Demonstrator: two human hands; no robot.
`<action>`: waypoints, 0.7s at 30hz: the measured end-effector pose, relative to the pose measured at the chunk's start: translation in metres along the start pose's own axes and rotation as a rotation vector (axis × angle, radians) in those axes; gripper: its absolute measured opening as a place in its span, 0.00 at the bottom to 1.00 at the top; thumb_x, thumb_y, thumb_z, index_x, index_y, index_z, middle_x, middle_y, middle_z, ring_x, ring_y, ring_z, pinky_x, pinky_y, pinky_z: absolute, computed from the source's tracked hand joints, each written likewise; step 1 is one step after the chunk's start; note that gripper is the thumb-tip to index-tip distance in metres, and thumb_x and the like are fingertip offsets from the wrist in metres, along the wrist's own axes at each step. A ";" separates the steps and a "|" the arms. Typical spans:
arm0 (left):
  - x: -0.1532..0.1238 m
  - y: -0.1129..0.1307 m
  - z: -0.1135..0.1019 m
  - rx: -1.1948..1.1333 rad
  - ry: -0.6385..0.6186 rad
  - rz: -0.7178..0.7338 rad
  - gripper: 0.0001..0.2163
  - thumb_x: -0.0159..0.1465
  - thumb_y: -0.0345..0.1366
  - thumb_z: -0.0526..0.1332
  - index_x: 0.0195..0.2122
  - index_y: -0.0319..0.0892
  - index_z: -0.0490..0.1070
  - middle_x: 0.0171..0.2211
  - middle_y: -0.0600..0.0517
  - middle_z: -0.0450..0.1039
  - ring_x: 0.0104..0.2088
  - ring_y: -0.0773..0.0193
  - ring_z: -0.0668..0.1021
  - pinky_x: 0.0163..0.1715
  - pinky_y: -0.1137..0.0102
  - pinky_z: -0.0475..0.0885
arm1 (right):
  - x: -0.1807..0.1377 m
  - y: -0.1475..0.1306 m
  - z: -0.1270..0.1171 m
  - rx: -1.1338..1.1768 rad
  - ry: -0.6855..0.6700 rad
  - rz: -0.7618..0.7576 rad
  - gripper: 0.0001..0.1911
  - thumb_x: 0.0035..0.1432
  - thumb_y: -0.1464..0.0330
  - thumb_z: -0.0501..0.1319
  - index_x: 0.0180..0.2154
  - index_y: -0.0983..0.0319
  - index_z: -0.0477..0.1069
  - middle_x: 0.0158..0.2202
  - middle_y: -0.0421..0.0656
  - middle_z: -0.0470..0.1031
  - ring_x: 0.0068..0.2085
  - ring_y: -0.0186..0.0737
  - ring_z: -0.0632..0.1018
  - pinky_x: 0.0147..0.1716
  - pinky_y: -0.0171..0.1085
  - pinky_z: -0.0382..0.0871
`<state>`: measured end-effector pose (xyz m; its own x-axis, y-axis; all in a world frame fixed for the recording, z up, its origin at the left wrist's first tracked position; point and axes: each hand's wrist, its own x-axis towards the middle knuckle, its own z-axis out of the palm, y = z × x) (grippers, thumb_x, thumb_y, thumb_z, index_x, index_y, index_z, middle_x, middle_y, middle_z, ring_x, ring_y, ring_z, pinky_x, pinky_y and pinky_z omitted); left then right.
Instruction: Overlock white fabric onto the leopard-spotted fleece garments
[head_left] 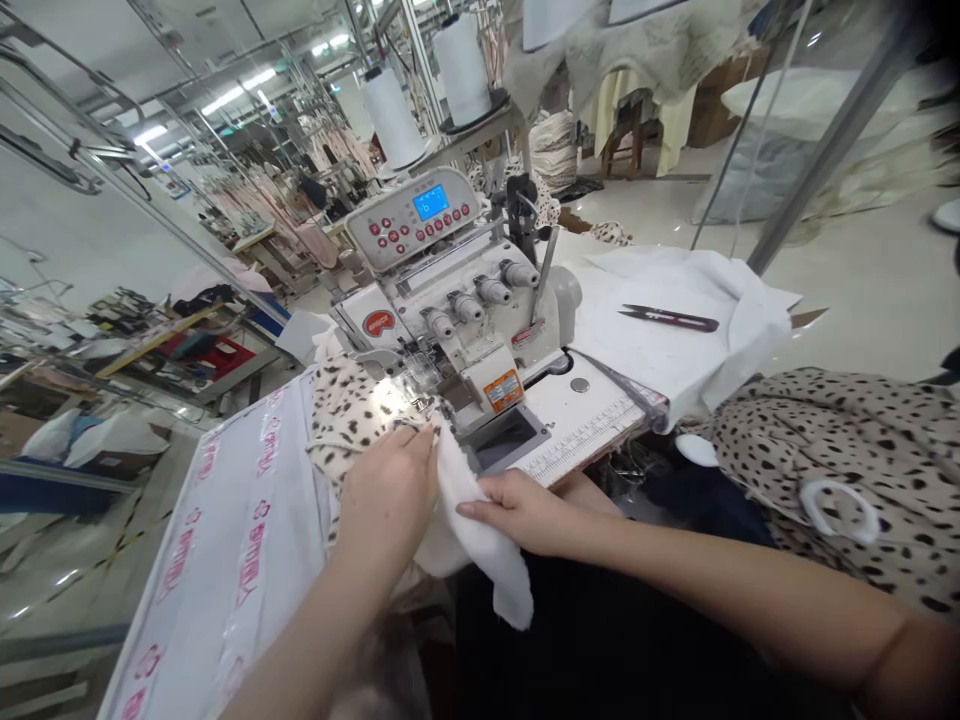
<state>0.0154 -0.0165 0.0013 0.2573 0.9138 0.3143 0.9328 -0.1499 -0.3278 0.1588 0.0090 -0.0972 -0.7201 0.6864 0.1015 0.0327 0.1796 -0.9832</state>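
Note:
An overlock sewing machine (480, 330) with a lit blue display stands in front of me. Cream fabric with dark spots (345, 400) lies at its needle area, and a white fleecy fabric strip (487, 540) hangs down from there toward my lap. My left hand (394, 480) is closed on the spotted fabric close to the presser foot, fingertips at the fabric edge. Lower and to the right, my right hand (521, 510) pinches the white strip between thumb and fingers. The needle itself is too small to make out.
Thread snips (667, 318) lie on white cloth (690, 270) right of the machine. Thread cones (394, 115) stand behind it. More spotted fabric (862, 450) with a white ring (840, 510) is piled at right. A plastic-covered table surface (225, 520) extends left.

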 end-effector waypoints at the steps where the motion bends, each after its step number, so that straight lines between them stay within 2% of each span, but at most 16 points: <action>1: 0.003 -0.001 0.000 0.017 -0.021 -0.013 0.11 0.64 0.35 0.50 0.33 0.40 0.71 0.22 0.53 0.66 0.25 0.63 0.70 0.21 0.69 0.58 | 0.003 -0.001 -0.001 -0.014 0.005 0.006 0.19 0.57 0.62 0.55 0.19 0.64 0.53 0.18 0.35 0.54 0.21 0.29 0.59 0.21 0.29 0.50; 6: 0.009 0.001 -0.001 0.060 -0.005 -0.005 0.11 0.63 0.34 0.50 0.27 0.40 0.69 0.21 0.53 0.65 0.24 0.64 0.69 0.21 0.69 0.57 | 0.007 -0.004 -0.004 -0.045 0.007 0.010 0.19 0.58 0.63 0.54 0.20 0.64 0.53 0.17 0.35 0.54 0.21 0.29 0.59 0.21 0.29 0.50; 11: 0.011 0.005 0.002 0.063 0.022 -0.006 0.10 0.62 0.32 0.51 0.27 0.39 0.69 0.22 0.53 0.65 0.24 0.64 0.69 0.20 0.69 0.56 | 0.008 -0.001 -0.003 -0.028 0.008 -0.007 0.18 0.59 0.64 0.54 0.20 0.64 0.53 0.18 0.35 0.55 0.22 0.29 0.59 0.21 0.29 0.50; 15: 0.020 0.007 0.004 0.043 -0.004 -0.026 0.11 0.62 0.32 0.50 0.26 0.38 0.69 0.23 0.51 0.66 0.26 0.62 0.71 0.22 0.69 0.60 | 0.017 -0.001 -0.006 -0.013 -0.010 -0.011 0.16 0.59 0.64 0.53 0.22 0.64 0.57 0.19 0.36 0.56 0.23 0.31 0.60 0.22 0.29 0.52; 16: 0.020 0.007 0.004 0.004 -0.008 -0.039 0.11 0.63 0.33 0.50 0.28 0.38 0.70 0.24 0.50 0.67 0.27 0.61 0.71 0.23 0.69 0.62 | 0.020 -0.002 -0.008 -0.012 -0.002 -0.007 0.16 0.59 0.64 0.53 0.22 0.65 0.57 0.20 0.36 0.56 0.24 0.31 0.60 0.23 0.29 0.52; 18: 0.013 0.006 0.003 -0.151 0.018 -0.069 0.10 0.63 0.35 0.51 0.38 0.37 0.69 0.29 0.49 0.69 0.32 0.60 0.72 0.29 0.68 0.65 | 0.023 -0.003 -0.011 -0.006 0.014 -0.003 0.15 0.59 0.64 0.53 0.22 0.65 0.58 0.20 0.36 0.56 0.24 0.31 0.61 0.23 0.29 0.53; 21: -0.013 0.003 0.006 -0.443 0.166 -0.178 0.19 0.60 0.40 0.56 0.52 0.40 0.60 0.39 0.48 0.67 0.39 0.61 0.71 0.38 0.67 0.67 | 0.023 -0.002 -0.016 0.013 0.014 0.008 0.15 0.58 0.62 0.53 0.24 0.65 0.60 0.21 0.37 0.59 0.25 0.32 0.63 0.23 0.29 0.54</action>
<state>0.0132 -0.0269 -0.0092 0.0873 0.8727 0.4805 0.9742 -0.1755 0.1417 0.1535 0.0361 -0.0907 -0.7099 0.6977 0.0956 0.0293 0.1649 -0.9859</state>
